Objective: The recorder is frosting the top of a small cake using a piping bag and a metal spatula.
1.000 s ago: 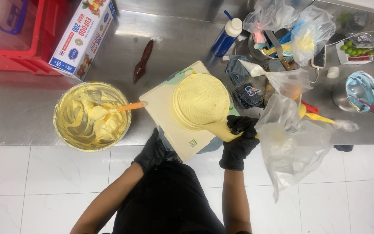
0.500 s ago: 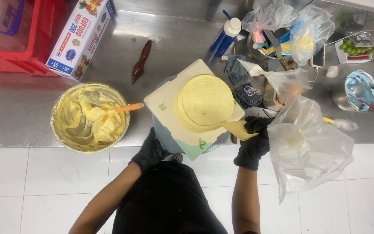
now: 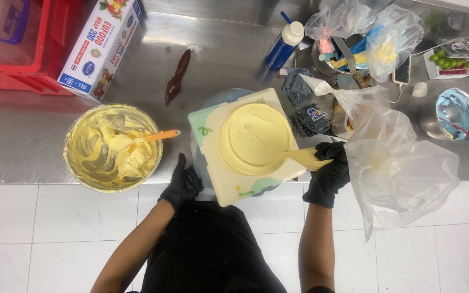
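Head view: your right hand pinches the piping bag, tip now pressed to the cake's right side rather than its near edge; your left hand, apparently spread, has turned the board beside the bowl.

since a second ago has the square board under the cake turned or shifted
Yes. The square board has turned, its corners pointing differently, while the cream bowl stayed put. The left hand rests at its edge.

cake: round, pale yellow, smooth, on a square board
scraper: yellow, flat, touching the cake's side
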